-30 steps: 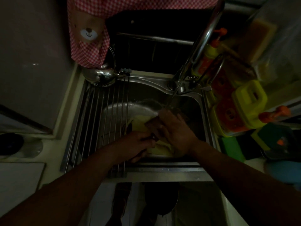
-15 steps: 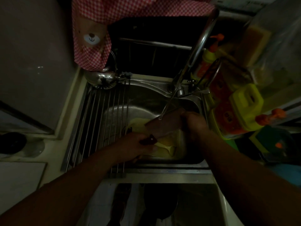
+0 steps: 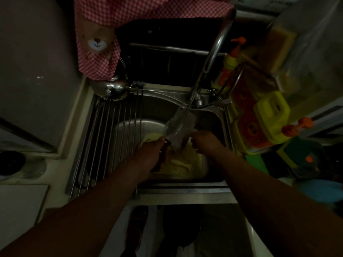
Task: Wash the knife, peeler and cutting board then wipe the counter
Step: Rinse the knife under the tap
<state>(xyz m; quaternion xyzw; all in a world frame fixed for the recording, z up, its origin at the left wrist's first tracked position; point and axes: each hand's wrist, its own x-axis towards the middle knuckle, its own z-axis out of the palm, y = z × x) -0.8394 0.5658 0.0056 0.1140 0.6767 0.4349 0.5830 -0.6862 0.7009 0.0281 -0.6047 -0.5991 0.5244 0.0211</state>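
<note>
The scene is dim. Over the sink basin [image 3: 213, 175], my left hand [image 3: 150, 154] grips the dark red handle of a broad cleaver-like knife [image 3: 178, 130]. Its blade points up and away, lying under the water stream from the tap [image 3: 213, 58]. My right hand [image 3: 206, 141] is just right of the blade's lower edge with its fingers bent towards it and nothing in them. A pale yellow flat piece with peel strips [image 3: 181, 164] lies in the basin beneath the knife. I cannot make out the peeler.
A roll-up wire rack [image 3: 111, 136] covers the sink's left part, with a steel kettle [image 3: 109, 88] at its far end. A red checked cloth [image 3: 111, 34] hangs above. Bottles and a yellow-green jug [image 3: 269, 117] crowd the right counter.
My right hand slid off the blade, first to its far tip, then back to its lower right edge. The blade has swung upright under the stream, with my left hand still gripping the handle.
</note>
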